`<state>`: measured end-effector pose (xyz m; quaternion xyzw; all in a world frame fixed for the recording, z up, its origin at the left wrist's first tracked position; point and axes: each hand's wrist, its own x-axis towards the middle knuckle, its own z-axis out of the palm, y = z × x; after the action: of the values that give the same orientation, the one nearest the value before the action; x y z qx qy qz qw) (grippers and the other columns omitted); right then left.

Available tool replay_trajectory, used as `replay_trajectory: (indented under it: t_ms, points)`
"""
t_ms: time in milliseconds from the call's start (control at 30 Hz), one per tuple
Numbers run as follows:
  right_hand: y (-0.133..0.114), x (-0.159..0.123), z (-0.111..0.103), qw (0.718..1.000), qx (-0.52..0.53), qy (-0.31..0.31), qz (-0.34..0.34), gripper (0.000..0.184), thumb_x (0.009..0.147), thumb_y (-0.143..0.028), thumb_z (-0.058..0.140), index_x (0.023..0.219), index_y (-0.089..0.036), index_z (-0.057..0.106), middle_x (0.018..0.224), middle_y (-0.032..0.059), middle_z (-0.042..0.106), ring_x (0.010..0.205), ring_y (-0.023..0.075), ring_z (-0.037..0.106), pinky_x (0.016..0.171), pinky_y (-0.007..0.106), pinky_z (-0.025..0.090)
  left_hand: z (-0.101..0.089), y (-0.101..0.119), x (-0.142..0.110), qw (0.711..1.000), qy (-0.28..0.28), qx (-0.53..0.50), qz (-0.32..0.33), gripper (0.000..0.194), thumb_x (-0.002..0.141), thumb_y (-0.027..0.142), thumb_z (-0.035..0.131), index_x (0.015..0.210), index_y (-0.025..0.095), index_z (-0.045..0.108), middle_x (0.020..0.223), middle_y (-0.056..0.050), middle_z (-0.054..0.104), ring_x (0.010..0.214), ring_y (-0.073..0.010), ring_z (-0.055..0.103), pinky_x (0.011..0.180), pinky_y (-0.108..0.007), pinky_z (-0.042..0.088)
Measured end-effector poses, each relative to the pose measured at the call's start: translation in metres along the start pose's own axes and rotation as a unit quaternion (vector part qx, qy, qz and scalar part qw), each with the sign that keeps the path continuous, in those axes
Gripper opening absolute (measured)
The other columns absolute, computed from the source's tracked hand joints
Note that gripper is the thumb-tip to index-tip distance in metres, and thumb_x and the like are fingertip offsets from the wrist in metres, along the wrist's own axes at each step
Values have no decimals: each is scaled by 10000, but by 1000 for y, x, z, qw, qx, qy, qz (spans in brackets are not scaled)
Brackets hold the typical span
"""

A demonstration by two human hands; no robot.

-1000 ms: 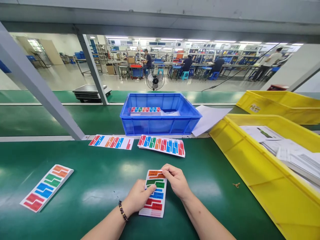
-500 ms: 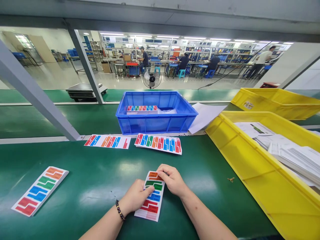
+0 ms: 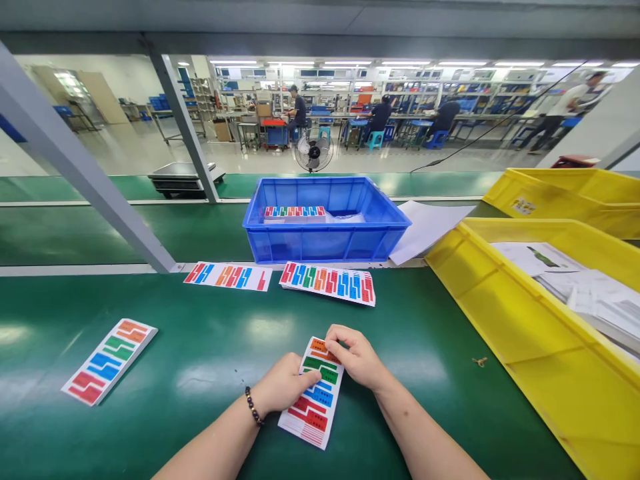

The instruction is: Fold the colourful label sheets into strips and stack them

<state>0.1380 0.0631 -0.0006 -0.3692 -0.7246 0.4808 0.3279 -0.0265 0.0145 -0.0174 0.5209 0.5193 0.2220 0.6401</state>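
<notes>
A sheet of coloured labels (image 3: 314,400), with orange, green, blue and red blocks, lies on the green belt (image 3: 210,360) right in front of me. My left hand (image 3: 283,390) presses on its left edge, fingers curled with the index finger across the sheet. My right hand (image 3: 356,359) pinches at the orange label on the sheet's top right corner. A beaded bracelet (image 3: 253,407) is on my left wrist.
Another label sheet (image 3: 109,361) lies at the left, and two more sheets (image 3: 227,275) (image 3: 327,283) lie in front of a blue bin (image 3: 325,227) holding further sheets. Yellow bins (image 3: 505,313) with papers stand at the right. A grey strut (image 3: 85,167) slants at the left. People work far behind.
The hands have stayed on the sheet; the right fingers shifted slightly down along the orange label. The view itself swayed a little left, then back right.
</notes>
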Motion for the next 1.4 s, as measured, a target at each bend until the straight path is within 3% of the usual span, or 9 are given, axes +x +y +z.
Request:
replay_trajectory:
  t_ms: [133, 300, 467, 867, 967, 1100, 1267, 1333, 1400]
  points:
    - [1, -1, 0, 1000, -14, -24, -11, 235, 811, -288, 444, 602, -196, 496, 622, -7, 499, 570, 127, 460, 564, 250, 376, 0, 1, -1, 999, 9, 40, -27, 359, 664, 451, 556, 653, 99, 623, 683, -70, 675, 592, -160, 588, 550, -238, 432]
    - [2, -1, 2, 999, -36, -8, 0, 281, 810, -328, 450, 558, -205, 453, 583, -13, 477, 540, 129, 444, 537, 253, 364, 1, 4, -1, 998, 9, 57, -34, 264, 700, 334, 521, 702, 102, 647, 734, -75, 691, 615, -161, 605, 575, -237, 446]
    - [-1, 0, 2, 999, -25, -46, 10, 270, 819, -356, 453, 601, -205, 502, 622, -2, 513, 566, 134, 472, 545, 249, 388, 1, 10, -4, 990, 21, 127, -52, 254, 701, 326, 523, 619, 117, 642, 662, -51, 677, 574, -146, 580, 522, -210, 413]
    - [-3, -2, 4, 996, -66, -39, -33, 333, 831, -346, 437, 527, -211, 417, 559, -13, 459, 513, 125, 437, 499, 245, 366, 0, 13, -5, 976, -8, 214, -45, 262, 702, 318, 503, 538, 149, 619, 555, -15, 626, 500, -122, 519, 468, -200, 361]
    - [-5, -2, 5, 996, -77, -27, -41, 320, 832, -333, 432, 535, -214, 429, 561, -8, 472, 520, 131, 447, 500, 250, 368, 0, 11, -4, 977, -18, 209, -43, 263, 707, 328, 499, 562, 153, 632, 562, -15, 632, 506, -123, 520, 476, -200, 366]
    - [-6, -1, 5, 994, -70, -76, -33, 286, 821, -310, 454, 557, -211, 502, 587, 0, 523, 538, 134, 489, 524, 251, 395, 0, 12, -4, 974, -16, 222, -47, 254, 703, 328, 504, 574, 153, 636, 565, -18, 628, 493, -124, 511, 466, -205, 359]
    - [-5, -2, 7, 994, -92, -45, -33, 347, 805, -333, 483, 479, -212, 489, 521, -5, 499, 530, 141, 484, 516, 257, 390, 0, 10, -4, 975, -19, 220, -26, 247, 690, 327, 526, 545, 158, 633, 526, -4, 622, 455, -101, 479, 451, -191, 339]
    - [-1, -1, 5, 997, -67, -38, -11, 301, 794, -371, 501, 544, -212, 556, 570, 3, 548, 567, 150, 520, 555, 265, 419, -1, 7, -3, 982, -20, 183, -38, 242, 684, 328, 536, 564, 149, 646, 559, -14, 643, 484, -109, 507, 471, -195, 363]
    - [5, 2, 0, 1000, -12, -5, 25, 256, 772, -444, 514, 739, -215, 625, 688, 20, 608, 635, 163, 562, 607, 277, 450, -3, 5, -2, 993, -13, 102, -52, 249, 672, 351, 560, 623, 131, 666, 634, -39, 672, 536, -128, 552, 517, -214, 409]
